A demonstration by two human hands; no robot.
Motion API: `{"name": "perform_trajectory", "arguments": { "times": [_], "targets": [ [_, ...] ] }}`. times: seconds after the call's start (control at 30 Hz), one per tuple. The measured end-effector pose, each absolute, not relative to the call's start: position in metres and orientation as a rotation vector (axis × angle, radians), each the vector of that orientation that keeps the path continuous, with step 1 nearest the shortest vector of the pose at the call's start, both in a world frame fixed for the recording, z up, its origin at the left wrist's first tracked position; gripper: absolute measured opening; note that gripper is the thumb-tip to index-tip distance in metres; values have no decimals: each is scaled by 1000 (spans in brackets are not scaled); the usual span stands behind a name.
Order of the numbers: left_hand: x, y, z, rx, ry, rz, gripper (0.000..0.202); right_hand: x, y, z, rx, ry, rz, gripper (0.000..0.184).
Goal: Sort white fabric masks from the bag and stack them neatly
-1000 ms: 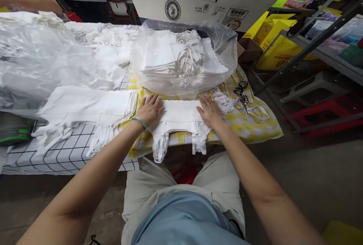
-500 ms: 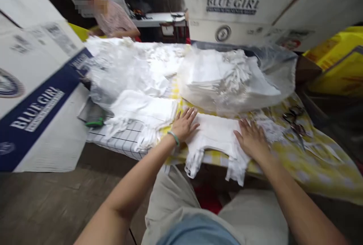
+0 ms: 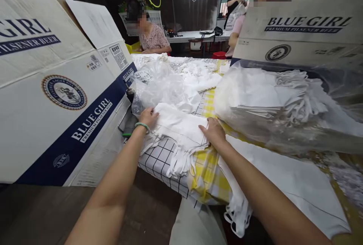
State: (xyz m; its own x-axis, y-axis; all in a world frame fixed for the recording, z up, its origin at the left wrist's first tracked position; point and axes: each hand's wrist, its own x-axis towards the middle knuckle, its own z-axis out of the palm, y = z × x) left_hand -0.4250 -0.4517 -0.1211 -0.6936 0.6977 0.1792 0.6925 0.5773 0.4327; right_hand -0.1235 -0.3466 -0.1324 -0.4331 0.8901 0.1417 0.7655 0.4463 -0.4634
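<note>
My left hand (image 3: 148,118), with a green bracelet at the wrist, grips the left edge of a stack of white cloth bags (image 3: 178,129) on the table. My right hand (image 3: 213,132) clutches the stack's right edge, fingers curled under the cloth. The bags' white strap handles (image 3: 177,162) hang over the table's front edge. A flat white bag (image 3: 295,184) lies under my right forearm on the yellow checked cloth (image 3: 208,179).
A large Blue Girl carton (image 3: 56,97) stands at my left. A clear plastic bag of folded white bags (image 3: 278,103) fills the right, with another carton (image 3: 300,29) behind it. Crumpled plastic (image 3: 157,82) and loose cloth lie further back. People sit and stand at the far end.
My view has swung left. Both hands have left the flat bag in front of me and moved left onto the stack of bags, taking hold of its two edges.
</note>
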Motion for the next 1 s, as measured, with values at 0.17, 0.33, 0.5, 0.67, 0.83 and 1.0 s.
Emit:
{"name": "perform_trajectory", "arguments": {
  "times": [0.17, 0.33, 0.5, 0.67, 0.83, 1.0],
  "targets": [
    [-428, -436, -123, 1395, 2809, 729, 19, -125, -354, -134, -1286, -2487, 11, 12],
    [-427, -429, -116, 1289, 2740, 879, 15, -124, -354, -134, -1141, -2560, -258, 20],
    [-425, -430, -110, 1046, 2587, 938, 17, -122, -351, -137, -1031, -2520, -304, 22],
    [-424, -431, -109, 1084, 2630, 983, 21, -121, -352, -139, -918, -2327, -129, 21],
    [-422, -430, -110, 1165, 2679, 770, 13, -120, -353, -138, -853, -2234, 21, 20],
    [-420, -427, -112, 1237, 2747, 775, 35, -124, -363, -134, -860, -2230, 224, 19]
  ]
}}
